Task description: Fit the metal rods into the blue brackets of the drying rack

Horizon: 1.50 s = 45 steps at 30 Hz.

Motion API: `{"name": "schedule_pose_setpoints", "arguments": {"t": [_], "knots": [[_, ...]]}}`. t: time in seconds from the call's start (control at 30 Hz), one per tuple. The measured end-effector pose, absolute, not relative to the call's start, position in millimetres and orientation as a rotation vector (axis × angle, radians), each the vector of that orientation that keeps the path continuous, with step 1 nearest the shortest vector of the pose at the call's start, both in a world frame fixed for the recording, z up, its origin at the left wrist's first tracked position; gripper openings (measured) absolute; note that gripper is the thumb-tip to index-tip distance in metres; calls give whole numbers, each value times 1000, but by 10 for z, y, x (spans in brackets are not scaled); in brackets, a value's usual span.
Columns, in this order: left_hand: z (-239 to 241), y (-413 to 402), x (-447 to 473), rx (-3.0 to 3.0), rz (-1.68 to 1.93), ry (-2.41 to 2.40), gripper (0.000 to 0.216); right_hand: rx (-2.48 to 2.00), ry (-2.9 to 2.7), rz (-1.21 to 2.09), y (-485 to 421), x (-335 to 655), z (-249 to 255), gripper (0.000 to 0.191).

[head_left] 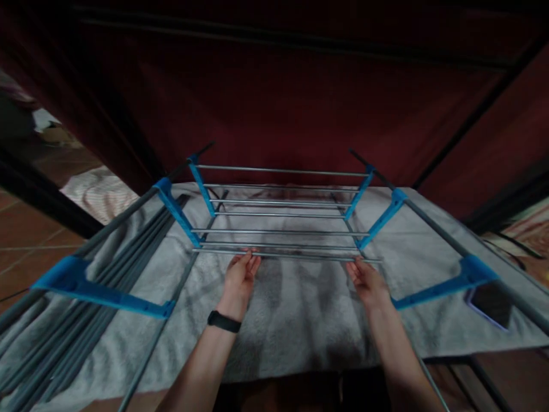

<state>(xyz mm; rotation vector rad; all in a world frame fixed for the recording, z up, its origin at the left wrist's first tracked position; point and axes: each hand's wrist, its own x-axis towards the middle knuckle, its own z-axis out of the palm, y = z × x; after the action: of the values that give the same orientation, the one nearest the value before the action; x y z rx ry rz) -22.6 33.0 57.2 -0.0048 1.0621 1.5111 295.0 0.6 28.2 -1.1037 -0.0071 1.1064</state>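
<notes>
A thin grey metal rod (300,257) runs crosswise just in front of a rack frame. My left hand (242,277) pinches it left of its middle between thumb and fingers; a dark band circles that wrist. Near the rod's right end, the fingers of my right hand (366,277) are closed round it. Beyond it, several similar crossbars (278,216) span between blue plastic brackets, among them a left bracket (176,212) and a right bracket (383,217). Closer to me, a left near bracket (107,294) and a right near bracket (450,280) have no rod between them.
Loose grey tubes (98,303) lie bundled at left on a pale, fuzzy cloth (291,320). A phone (491,303) rests on the cloth at right. Long side tubes (437,226) join the brackets. Behind stands a dark red panel (274,103); tiled floor (26,240) shows at left.
</notes>
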Motion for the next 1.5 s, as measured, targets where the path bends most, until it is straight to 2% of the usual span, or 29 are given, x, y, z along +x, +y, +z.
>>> {"name": "schedule_pose_setpoints", "arguments": {"t": [0.1, 0.63, 1.0, 1.5], "knots": [[503, 294, -107, 32, 1452, 1055, 27, -1079, -91, 1084, 6, 2857, 285, 30], [495, 216, 147, 61, 1311, 1112, 34, -1001, -166, 1111, 28, 2456, 211, 38], [502, 180, 229, 116, 1188, 1116, 26, -1008, -176, 1144, 48, 2293, 98, 32], [389, 312, 25, 264, 1287, 1169, 20, -1026, -24, 950, 45, 2873, 263, 19]]}}
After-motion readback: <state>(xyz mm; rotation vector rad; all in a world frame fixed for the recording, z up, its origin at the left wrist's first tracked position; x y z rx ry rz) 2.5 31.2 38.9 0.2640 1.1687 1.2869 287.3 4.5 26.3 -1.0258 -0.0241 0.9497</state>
